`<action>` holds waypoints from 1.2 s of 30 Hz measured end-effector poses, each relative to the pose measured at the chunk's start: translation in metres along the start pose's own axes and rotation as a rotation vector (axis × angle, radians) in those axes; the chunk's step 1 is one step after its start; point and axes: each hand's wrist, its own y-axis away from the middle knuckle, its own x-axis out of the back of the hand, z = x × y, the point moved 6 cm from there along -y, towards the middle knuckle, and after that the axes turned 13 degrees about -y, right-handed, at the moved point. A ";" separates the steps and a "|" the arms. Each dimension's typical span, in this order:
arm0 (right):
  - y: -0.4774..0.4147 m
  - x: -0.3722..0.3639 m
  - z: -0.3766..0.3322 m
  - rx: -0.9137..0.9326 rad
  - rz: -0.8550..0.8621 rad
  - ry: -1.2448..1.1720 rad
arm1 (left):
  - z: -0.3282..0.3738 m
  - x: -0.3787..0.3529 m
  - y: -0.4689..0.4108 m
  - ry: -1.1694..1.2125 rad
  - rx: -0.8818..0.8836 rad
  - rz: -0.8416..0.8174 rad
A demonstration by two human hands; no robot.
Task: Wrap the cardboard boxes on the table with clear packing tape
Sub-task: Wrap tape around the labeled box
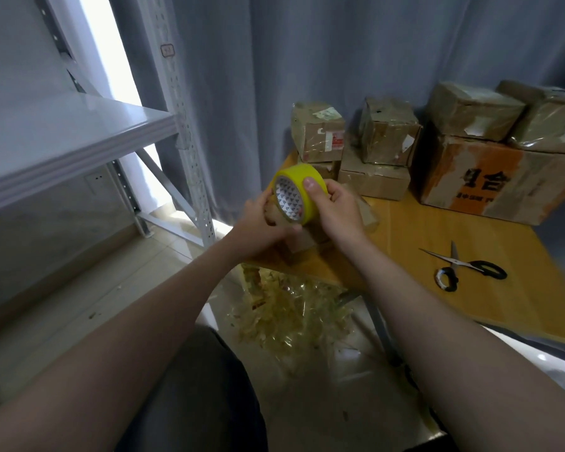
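Forearms up from 6 o'clock, meeting at ctr over near corner of table.
R hand fingers wrapped round yellow tape roll, thumb on rim; L hand curled round small box just under roll (box partly hidden). Stacked cardboard boxes at 1–2 o'clock on tabletop; scissors at 3, blades apart; crumpled tape scraps on floor at 6; metal shelf at 9.

One large black character, 合, is read on the orange-printed side of the big cardboard box. Its left neighbour is cut off and the smaller line beneath is blurred. Labels on the small boxes and the tag on the shelf upright are not legible.
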 end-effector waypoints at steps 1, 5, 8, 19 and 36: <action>-0.004 -0.004 0.003 -0.021 0.009 0.016 | -0.005 -0.008 -0.002 -0.035 -0.038 -0.034; -0.010 -0.010 0.012 -0.046 0.071 -0.008 | -0.040 -0.038 -0.015 -0.163 -0.054 0.047; -0.011 -0.010 0.007 -0.053 0.052 0.036 | -0.039 -0.037 -0.013 -0.152 -0.059 0.099; 0.024 0.004 -0.029 -0.286 0.039 0.076 | -0.024 -0.029 0.000 -0.239 -0.047 -0.042; 0.158 0.021 0.033 -0.476 0.065 -0.030 | -0.003 -0.032 0.014 -0.245 -0.052 -0.257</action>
